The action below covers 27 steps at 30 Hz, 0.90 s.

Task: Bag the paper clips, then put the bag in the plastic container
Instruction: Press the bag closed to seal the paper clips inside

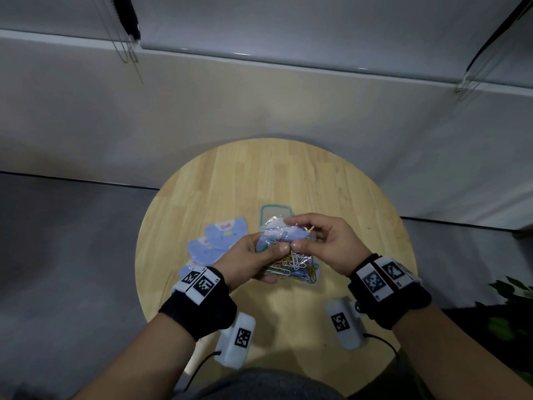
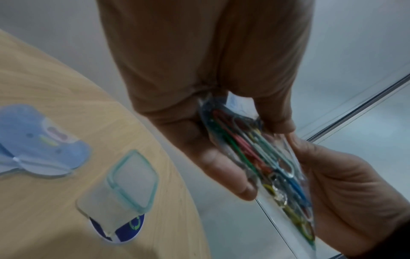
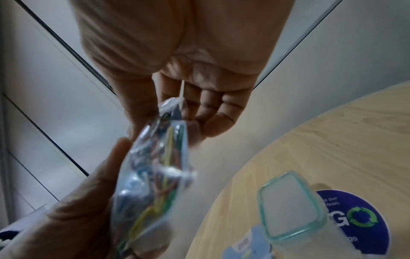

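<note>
A clear zip bag (image 1: 291, 267) full of coloured paper clips (image 2: 250, 152) hangs above the round wooden table (image 1: 331, 192), and both hands hold it. My left hand (image 1: 271, 252) grips its left side, fingers under and thumb on top. My right hand (image 1: 300, 238) pinches the bag's top edge between thumb and fingers. In the right wrist view the bag (image 3: 155, 175) looks bulged and blurred. The plastic container (image 1: 275, 210), clear with a teal rim, stands open on the table just behind the hands, with nothing in it (image 2: 133, 178) (image 3: 292, 206).
Several blue printed bags (image 1: 215, 241) lie on the table left of the hands. A round blue sticker (image 3: 359, 219) lies beside the container. Two white camera units (image 1: 238, 339) (image 1: 344, 324) hang under the wrists. A plant (image 1: 513, 307) stands at the right.
</note>
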Each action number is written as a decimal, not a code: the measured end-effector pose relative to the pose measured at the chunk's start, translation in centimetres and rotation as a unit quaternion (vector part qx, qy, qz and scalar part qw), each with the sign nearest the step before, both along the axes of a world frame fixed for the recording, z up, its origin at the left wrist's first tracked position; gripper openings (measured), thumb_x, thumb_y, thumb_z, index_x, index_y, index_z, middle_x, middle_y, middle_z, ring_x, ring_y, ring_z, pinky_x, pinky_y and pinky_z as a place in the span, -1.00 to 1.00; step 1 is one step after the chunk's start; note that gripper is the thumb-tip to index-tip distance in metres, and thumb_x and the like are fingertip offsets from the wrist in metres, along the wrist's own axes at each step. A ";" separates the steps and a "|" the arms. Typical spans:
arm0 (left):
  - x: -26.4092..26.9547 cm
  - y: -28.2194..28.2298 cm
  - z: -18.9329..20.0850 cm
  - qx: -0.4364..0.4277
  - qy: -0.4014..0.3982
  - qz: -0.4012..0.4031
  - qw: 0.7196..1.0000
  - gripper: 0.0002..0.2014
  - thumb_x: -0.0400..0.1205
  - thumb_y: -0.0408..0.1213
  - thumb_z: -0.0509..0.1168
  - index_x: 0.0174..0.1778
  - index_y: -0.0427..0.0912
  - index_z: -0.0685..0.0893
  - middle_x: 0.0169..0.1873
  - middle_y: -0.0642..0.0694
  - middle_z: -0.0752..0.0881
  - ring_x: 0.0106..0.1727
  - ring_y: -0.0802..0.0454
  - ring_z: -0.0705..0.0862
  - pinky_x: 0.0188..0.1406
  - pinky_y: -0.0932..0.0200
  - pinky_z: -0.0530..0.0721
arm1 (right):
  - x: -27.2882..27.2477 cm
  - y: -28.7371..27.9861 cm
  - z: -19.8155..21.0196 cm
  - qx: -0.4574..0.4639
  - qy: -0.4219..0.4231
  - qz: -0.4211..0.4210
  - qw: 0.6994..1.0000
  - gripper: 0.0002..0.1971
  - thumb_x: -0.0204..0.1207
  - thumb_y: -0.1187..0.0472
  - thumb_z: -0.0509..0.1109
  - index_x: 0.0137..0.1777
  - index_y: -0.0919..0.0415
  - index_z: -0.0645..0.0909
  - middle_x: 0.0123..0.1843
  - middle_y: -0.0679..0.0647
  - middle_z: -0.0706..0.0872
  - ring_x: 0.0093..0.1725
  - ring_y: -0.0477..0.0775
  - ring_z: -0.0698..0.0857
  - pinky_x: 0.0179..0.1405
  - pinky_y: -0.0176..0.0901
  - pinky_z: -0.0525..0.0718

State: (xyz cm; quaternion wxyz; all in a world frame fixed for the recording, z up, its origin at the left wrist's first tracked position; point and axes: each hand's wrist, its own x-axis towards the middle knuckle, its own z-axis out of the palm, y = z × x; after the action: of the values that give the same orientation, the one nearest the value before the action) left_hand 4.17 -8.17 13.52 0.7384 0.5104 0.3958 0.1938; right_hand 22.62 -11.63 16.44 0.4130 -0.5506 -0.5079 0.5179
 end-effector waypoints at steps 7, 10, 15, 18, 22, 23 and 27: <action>0.1 0.1 0.7 0.001 0.015 -0.012 1.000 -0.67 0.45 0.04 0.34 0.04 -0.06 0.71 -0.20 -0.02 0.80 -0.20 0.08 0.77 -0.36 0.20 0.70 | 0.0 0.2 -0.2 -0.048 -0.077 0.069 0.993 -0.87 0.53 0.36 0.35 0.00 0.23 0.71 -0.13 -0.09 0.54 -0.14 -0.33 0.61 -0.09 -0.49 0.53; 0.3 -0.1 0.8 0.000 0.021 -0.012 1.000 -0.64 0.50 0.01 0.33 0.12 -0.12 0.70 -0.23 -0.01 0.80 -0.23 0.09 0.77 -0.40 0.20 0.68 | 0.2 0.1 0.0 -0.089 -0.079 0.106 0.987 -0.84 0.59 0.34 0.27 0.04 0.30 0.68 -0.16 -0.06 0.44 -0.35 -0.47 0.55 -0.30 -0.59 0.48; 1.0 0.0 0.6 0.013 0.020 0.022 0.999 -0.63 0.49 0.00 0.42 0.11 -0.15 0.71 -0.14 -0.24 0.80 -0.17 -0.09 0.76 -0.28 0.11 0.69 | 0.9 -0.4 0.5 -0.033 -0.093 0.095 0.991 -0.68 0.47 0.41 0.41 -0.08 -0.11 0.70 -0.15 -0.03 0.50 -0.10 -0.16 0.60 0.01 -0.35 0.56; 1.2 0.2 0.8 0.017 0.007 0.037 0.999 -0.64 0.47 0.00 0.38 0.08 -0.13 0.73 -0.17 -0.26 0.80 -0.20 -0.10 0.76 -0.30 0.12 0.69 | 1.0 -0.8 0.9 -0.017 -0.015 0.014 1.000 -0.65 0.28 0.51 0.54 -0.05 0.07 0.75 -0.12 0.08 0.68 -0.11 -0.05 0.71 0.01 -0.17 0.72; 1.3 0.1 0.9 0.018 -0.001 0.053 0.998 -0.67 0.47 -0.02 0.37 0.05 -0.11 0.75 -0.33 -0.08 0.78 -0.36 0.01 0.72 -0.45 0.20 0.65 | 1.7 -1.4 1.2 -0.024 0.028 -0.004 0.999 -0.61 0.16 0.60 0.57 -0.04 0.28 0.66 -0.20 0.20 0.69 -0.39 -0.12 0.63 -0.30 -0.33 0.70; 1.4 0.0 0.8 0.017 -0.001 0.057 0.998 -0.65 0.45 -0.01 0.37 0.05 -0.14 0.74 -0.32 -0.11 0.78 -0.36 -0.01 0.72 -0.46 0.19 0.65 | 1.9 -1.5 1.1 -0.025 0.025 -0.002 0.999 -0.61 0.16 0.61 0.57 -0.06 0.28 0.65 -0.22 0.18 0.68 -0.38 -0.10 0.61 -0.31 -0.34 0.69; 1.9 -0.3 0.8 0.011 -0.008 0.057 0.998 -0.61 0.45 -0.01 0.38 0.07 -0.21 0.73 -0.19 -0.27 0.78 -0.25 -0.12 0.74 -0.38 0.11 0.68 | 1.9 -1.8 1.1 -0.066 0.068 0.032 0.995 -0.76 0.30 0.59 0.48 -0.05 0.41 0.63 -0.19 0.20 0.72 -0.23 0.00 0.73 -0.18 -0.23 0.75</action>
State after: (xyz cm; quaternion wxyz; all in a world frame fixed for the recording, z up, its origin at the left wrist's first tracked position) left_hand 6.10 -8.42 14.35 0.7238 0.4935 0.4160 0.2440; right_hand 24.52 -13.42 17.55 0.3924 -0.5236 -0.4610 0.5995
